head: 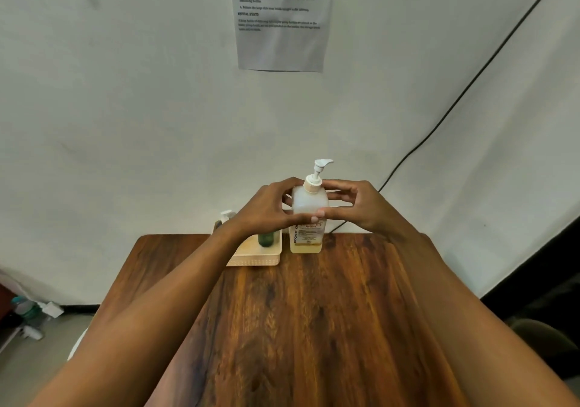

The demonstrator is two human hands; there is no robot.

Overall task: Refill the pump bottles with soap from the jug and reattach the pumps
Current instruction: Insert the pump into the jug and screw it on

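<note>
Item under inspection: the pump bottle (309, 202), standing upright at 12 o'clock on the far edge of the bench (314, 312), with its pump (320, 168) seated in the neck.

The left grip (266, 209) holds the bottle's shoulder from 9 o'clock, thumb laid across the front. The right grip (361, 205) holds it from 3 o'clock, fingers curled behind the neck.

Handling, as judged: the body is thin translucent plastic and likely to give under a squeeze. Amber liquid shows only near the base, so it is probably light and top-heavy. Any soap film would make it slippery. Best hold is the shoulder with one hand and the collar (312, 185) with the other.

Not determinable: the fill level behind the label, whether the collar is threaded fully home, and the fingertips behind the bottle. A green bottle (266, 239) in the tray (254, 260) at 9 o'clock is partly hidden by the left wrist. No jug is in view. The text on the wall sheet (282, 20) is illegible.
</note>
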